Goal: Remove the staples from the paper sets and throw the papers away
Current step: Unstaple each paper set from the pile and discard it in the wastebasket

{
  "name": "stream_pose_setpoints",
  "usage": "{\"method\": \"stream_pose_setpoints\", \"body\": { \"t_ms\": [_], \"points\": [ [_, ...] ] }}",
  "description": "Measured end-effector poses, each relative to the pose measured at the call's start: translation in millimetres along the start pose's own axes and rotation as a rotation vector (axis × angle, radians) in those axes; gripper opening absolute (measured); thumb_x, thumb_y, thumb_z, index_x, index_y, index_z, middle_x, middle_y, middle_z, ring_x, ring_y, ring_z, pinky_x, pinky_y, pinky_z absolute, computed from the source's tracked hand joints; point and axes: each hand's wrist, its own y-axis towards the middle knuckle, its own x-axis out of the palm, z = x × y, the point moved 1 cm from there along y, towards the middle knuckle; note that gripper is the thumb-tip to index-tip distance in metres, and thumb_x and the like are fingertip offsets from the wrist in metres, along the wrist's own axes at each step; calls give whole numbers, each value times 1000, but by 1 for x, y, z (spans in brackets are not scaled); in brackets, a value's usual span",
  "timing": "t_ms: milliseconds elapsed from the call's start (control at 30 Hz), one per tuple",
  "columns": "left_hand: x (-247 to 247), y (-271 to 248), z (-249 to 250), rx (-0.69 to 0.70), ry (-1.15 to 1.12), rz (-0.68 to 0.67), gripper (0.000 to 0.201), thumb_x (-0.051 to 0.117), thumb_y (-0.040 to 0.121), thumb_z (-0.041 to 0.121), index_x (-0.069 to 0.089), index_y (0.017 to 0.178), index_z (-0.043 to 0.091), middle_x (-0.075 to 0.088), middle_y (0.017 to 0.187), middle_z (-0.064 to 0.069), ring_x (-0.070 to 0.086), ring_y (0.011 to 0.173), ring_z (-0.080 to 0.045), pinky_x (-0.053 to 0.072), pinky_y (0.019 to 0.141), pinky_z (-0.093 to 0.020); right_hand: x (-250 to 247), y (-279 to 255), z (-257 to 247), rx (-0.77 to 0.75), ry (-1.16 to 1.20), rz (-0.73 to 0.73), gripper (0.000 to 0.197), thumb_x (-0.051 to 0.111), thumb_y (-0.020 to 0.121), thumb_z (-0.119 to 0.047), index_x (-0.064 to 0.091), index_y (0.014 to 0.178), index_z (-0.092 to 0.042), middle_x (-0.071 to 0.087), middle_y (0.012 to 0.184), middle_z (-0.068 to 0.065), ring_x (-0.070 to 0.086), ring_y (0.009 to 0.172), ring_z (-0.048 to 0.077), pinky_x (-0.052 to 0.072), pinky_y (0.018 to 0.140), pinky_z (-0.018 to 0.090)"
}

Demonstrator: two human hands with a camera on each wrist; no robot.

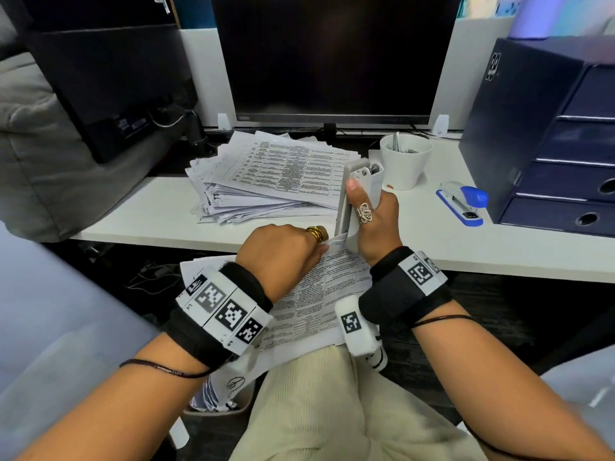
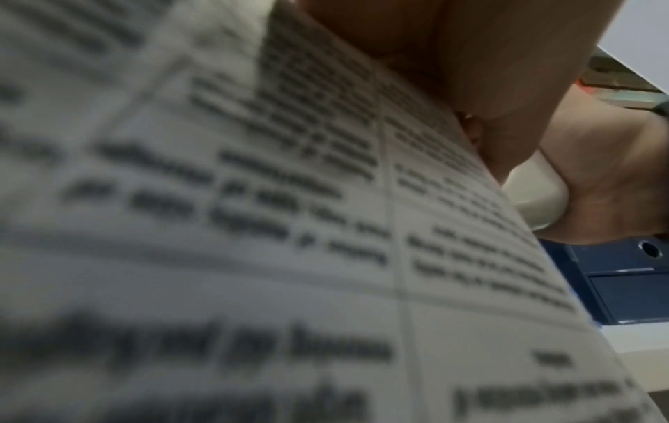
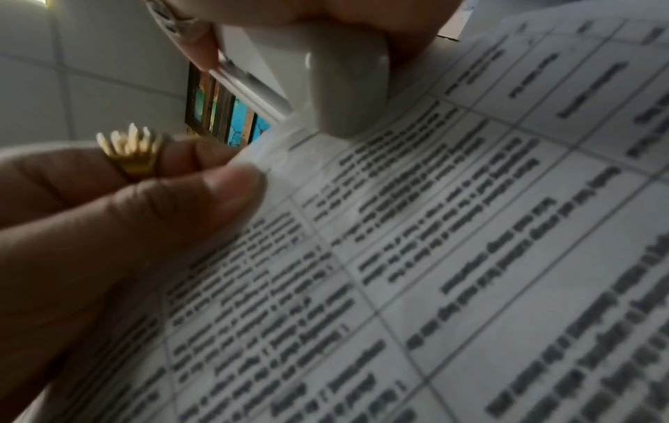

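A printed paper set hangs over my lap below the desk edge. My left hand pinches its top corner between thumb and fingers. My right hand grips a grey staple remover, held upright with its lower tip pressed onto that corner of the paper set. The staple itself is hidden. In the left wrist view the paper set fills the picture, blurred, with the grey tool beyond it. A tall pile of paper sets lies on the desk.
A white cup stands right of the pile, and a blue stapler lies beside a dark blue drawer box. A black monitor fills the back. A bin with papers stands on the floor below my left wrist.
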Motion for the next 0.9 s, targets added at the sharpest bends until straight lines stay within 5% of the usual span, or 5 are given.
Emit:
{"method": "stream_pose_setpoints", "body": {
  "t_ms": [300, 433, 600, 767, 900],
  "points": [
    [5, 2, 2, -44, 58, -5, 18, 30, 102, 29, 35, 88, 19, 61, 89, 1, 47, 65, -23, 32, 56, -28, 3, 30, 21, 268, 77, -27, 43, 62, 73, -55, 67, 97, -20, 69, 104, 3, 64, 100, 21, 47, 96, 44],
    [17, 1, -8, -81, 20, -2, 11, 35, 101, 25, 44, 100, 18, 60, 84, 4, 49, 63, -21, 37, 55, -28, -22, 73, 30, 461, 39, 85, 53, 59, 79, -31, 39, 123, -9, 51, 112, 3, 49, 110, 25, 42, 92, 39],
    [23, 5, -16, -93, -16, -6, 31, 30, 101, 32, 54, 115, 19, 63, 88, -1, 60, 75, -24, 45, 62, -29, -68, 88, 60, 604, -586, 26, 51, 58, 86, -30, 48, 125, 1, 57, 121, 17, 55, 106, 33, 44, 95, 36],
    [29, 3, -21, -98, -76, 3, 25, 37, 99, 36, 51, 118, 26, 64, 89, 1, 61, 79, -23, 43, 65, -28, -75, 84, 77, 448, -1037, -19, 47, 53, 92, -38, 59, 110, 5, 61, 115, 23, 57, 104, 39, 38, 73, 32],
    [33, 4, -28, -100, -57, -5, 21, 40, 100, 33, 49, 118, 28, 63, 85, 2, 60, 76, -22, 42, 61, -27, -69, 85, 65, 299, -1325, -129, 44, 54, 90, -42, 59, 107, -1, 62, 111, 19, 59, 98, 35, 41, 72, 32]
  ]
}}
